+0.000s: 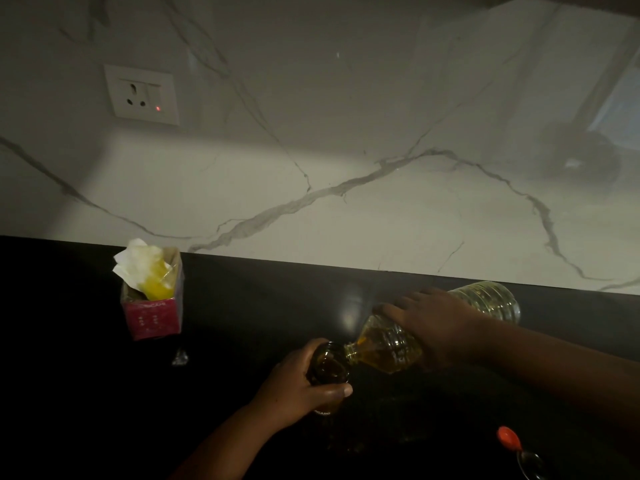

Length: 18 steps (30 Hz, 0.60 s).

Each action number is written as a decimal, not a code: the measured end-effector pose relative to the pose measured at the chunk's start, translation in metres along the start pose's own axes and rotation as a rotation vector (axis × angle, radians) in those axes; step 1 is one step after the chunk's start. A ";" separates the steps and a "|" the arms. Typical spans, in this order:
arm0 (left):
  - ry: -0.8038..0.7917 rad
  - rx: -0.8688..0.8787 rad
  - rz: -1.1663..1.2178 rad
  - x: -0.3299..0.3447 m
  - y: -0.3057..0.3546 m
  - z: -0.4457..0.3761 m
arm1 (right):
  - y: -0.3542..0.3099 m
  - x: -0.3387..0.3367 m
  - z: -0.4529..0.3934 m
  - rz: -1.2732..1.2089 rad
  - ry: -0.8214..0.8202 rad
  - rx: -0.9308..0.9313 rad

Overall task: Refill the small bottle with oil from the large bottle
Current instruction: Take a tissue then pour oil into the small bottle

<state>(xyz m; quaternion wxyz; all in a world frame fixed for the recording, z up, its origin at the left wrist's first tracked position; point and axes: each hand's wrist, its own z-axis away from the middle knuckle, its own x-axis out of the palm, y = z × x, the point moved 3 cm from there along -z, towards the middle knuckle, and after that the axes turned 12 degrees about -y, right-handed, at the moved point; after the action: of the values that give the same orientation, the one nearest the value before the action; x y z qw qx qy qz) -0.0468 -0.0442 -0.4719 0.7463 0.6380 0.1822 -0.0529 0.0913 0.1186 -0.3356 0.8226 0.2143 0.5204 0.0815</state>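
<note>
A black countertop (242, 306) runs below a white marble-veined backsplash (346, 133) that carries a wall socket (142, 94) with a small red light. Your left hand (301, 382) wraps around the small dark bottle (327, 370), fingers and thumb curled about its neck just under the open mouth; the bottle stands upright on the counter at lower centre. Your right hand (436, 327) lies over the large clear plastic bottle (388, 344), fingers curved across its ribbed body and gripping it. You hold the large bottle tilted almost to horizontal, base raised toward the backsplash and neck angled down to the left, so that its mouth meets the rim of the small bottle. Yellow oil (372, 337) is pooled in the shoulder and neck of the large bottle. At left, well apart from both bottles, a pink carton (152, 315) stands with its top open, crumpled white paper stained yellow (145, 268) poking from it. At lower right an orange-red cap (507, 436) rests on the counter, with a glassy object beside it too dim to identify.
</note>
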 end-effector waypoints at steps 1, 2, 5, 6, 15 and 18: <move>0.006 0.007 0.002 0.000 0.000 0.000 | 0.000 0.001 0.000 0.005 0.005 0.000; 0.010 0.013 0.005 0.000 -0.001 -0.001 | 0.000 0.002 -0.001 0.007 0.010 -0.001; -0.009 0.008 0.017 0.001 -0.005 -0.003 | 0.001 0.003 -0.001 0.003 0.001 -0.004; -0.012 0.005 0.019 0.001 -0.006 -0.004 | 0.000 0.002 0.000 0.005 0.000 -0.004; -0.014 -0.006 0.036 0.000 -0.006 -0.004 | -0.001 -0.001 0.001 0.018 0.004 0.003; -0.019 -0.013 0.025 0.000 -0.006 -0.003 | -0.001 0.000 0.001 0.022 0.007 0.006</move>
<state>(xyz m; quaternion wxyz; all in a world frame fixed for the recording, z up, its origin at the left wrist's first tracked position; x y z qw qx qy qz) -0.0489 -0.0418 -0.4778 0.7527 0.6349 0.1672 -0.0486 0.0918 0.1176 -0.3357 0.8191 0.2220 0.5212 0.0900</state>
